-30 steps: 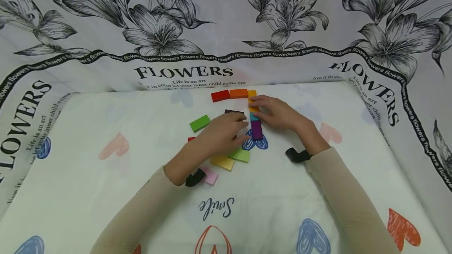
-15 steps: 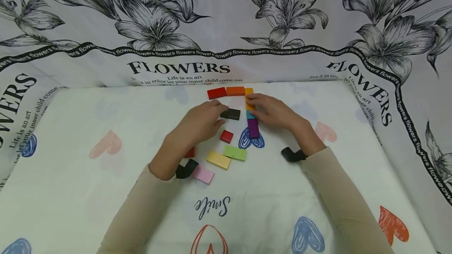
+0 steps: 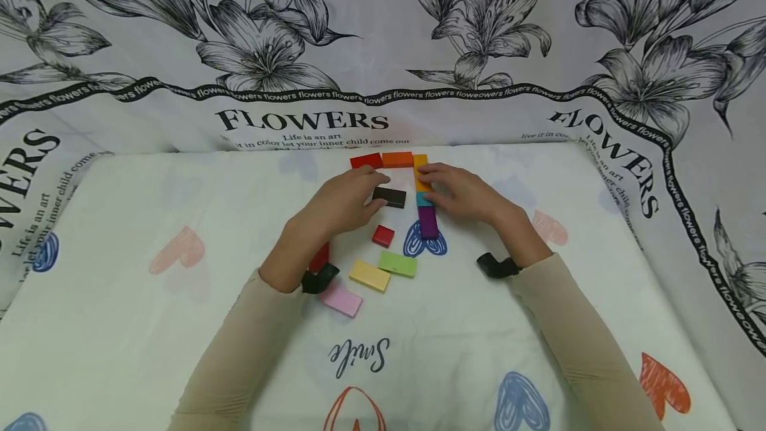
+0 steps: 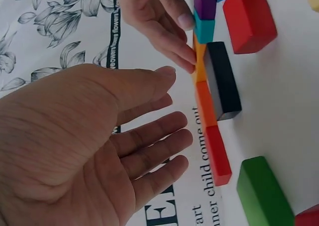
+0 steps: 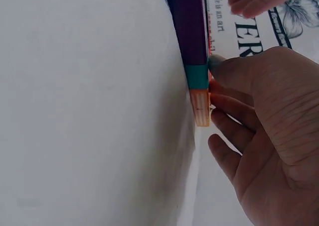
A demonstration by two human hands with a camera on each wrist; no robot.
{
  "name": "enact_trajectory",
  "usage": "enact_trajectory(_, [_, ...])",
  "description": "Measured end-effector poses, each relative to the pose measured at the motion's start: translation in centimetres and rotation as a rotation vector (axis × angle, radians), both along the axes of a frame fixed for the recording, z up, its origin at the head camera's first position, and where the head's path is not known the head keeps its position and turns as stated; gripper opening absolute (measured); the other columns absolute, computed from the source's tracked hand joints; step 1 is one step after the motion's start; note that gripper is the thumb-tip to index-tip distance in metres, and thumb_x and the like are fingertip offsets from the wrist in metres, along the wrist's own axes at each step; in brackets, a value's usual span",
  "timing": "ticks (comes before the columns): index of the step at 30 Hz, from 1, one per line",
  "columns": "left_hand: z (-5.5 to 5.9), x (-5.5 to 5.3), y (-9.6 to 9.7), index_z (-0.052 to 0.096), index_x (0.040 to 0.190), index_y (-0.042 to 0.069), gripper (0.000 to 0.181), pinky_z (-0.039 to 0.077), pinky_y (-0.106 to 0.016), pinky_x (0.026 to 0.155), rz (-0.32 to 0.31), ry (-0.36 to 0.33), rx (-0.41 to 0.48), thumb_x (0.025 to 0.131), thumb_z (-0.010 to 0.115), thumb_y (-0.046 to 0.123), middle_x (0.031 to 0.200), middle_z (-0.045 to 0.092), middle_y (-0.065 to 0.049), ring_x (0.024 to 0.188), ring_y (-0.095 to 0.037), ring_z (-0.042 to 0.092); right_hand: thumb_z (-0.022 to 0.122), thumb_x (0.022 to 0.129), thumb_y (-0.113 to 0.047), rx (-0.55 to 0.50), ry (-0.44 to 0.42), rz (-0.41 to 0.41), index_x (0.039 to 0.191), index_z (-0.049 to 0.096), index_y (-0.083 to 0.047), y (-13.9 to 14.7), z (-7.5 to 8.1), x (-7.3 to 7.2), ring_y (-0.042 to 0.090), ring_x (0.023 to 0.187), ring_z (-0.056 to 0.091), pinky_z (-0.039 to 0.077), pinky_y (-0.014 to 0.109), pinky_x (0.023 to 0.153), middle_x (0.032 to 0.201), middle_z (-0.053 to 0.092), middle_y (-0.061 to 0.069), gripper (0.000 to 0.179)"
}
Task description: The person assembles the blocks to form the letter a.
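Observation:
My left hand, fingers loosely bent, hovers at the left end of a black block; in the left wrist view nothing lies between thumb and fingers. My right hand touches the side of a row with its fingertips: thumb at the teal block, fingers at the yellow-orange block. A purple block continues this row toward me. From its far end an orange block and a red block run left, making a corner.
Loose blocks lie nearer me: a small red block, a lime green block, a yellow block and a pink block. Another red block is partly under my left wrist. The left wrist view shows a green block.
My left hand has drawn back to the left, uncovering the black block and the small red block and covering the green one. My right hand stays at the row.

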State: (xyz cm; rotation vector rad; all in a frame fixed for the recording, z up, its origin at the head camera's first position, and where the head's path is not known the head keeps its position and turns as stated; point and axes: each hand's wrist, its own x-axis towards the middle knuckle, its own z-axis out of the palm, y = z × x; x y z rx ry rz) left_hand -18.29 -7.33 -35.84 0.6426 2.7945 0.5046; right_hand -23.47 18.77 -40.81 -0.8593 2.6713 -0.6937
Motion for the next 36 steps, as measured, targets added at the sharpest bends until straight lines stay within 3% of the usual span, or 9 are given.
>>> enact_trajectory(8, [-0.7, 0.6, -1.1, 0.063, 0.146, 0.009, 0.049, 0.056, -0.045, 0.112, 0.012, -0.009, -0.038, 0.101, 0.073, 0.024, 0.14, 0.066, -0.013, 0.127, -0.028, 0.064, 0.063, 0.107, -0.026, -0.015, -0.006, 0.048, 0.15, 0.06, -0.008, -1.8, -0.2, -0.1, 0.033, 0.157, 0.041, 0.033, 0.054, 0.13, 0.164, 0.05, 0.008, 0.046])
enact_trajectory(16, [-1.5, 0.6, -1.1, 0.066, 0.143, 0.008, 0.045, 0.057, -0.043, 0.109, -0.014, -0.001, 0.002, 0.101, 0.073, 0.023, 0.134, 0.067, -0.012, 0.12, -0.027, 0.067, 0.064, 0.106, -0.023, 0.002, -0.01, 0.058, 0.149, 0.06, -0.006, -2.2, -0.1, 0.6, 0.033, 0.157, 0.042, 0.033, 0.053, 0.13, 0.164, 0.05, 0.009, 0.047])
enact_trajectory(25, [-1.7, 0.1, -0.1, 0.062, 0.147, 0.008, 0.048, 0.053, -0.044, 0.115, -0.048, -0.035, -0.048, 0.102, 0.071, 0.024, 0.143, 0.064, -0.014, 0.129, -0.029, 0.063, 0.065, 0.106, -0.025, 0.0, 0.001, 0.022, 0.151, 0.058, -0.007, -1.9, 0.0, 0.8, 0.032, 0.156, 0.043, 0.036, 0.053, 0.129, 0.164, 0.05, 0.008, 0.049])
enact_trajectory(36, [-2.2, -1.1, 1.1, 0.066, 0.143, 0.009, 0.041, 0.052, -0.041, 0.116, -0.104, 0.033, -0.054, 0.103, 0.069, 0.016, 0.135, 0.07, -0.011, 0.126, -0.027, 0.065, 0.064, 0.106, -0.022, -0.012, 0.001, 0.01, 0.151, 0.056, -0.004, -0.9, 0.2, 0.4, 0.035, 0.155, 0.043, 0.035, 0.054, 0.129, 0.164, 0.05, 0.011, 0.049])
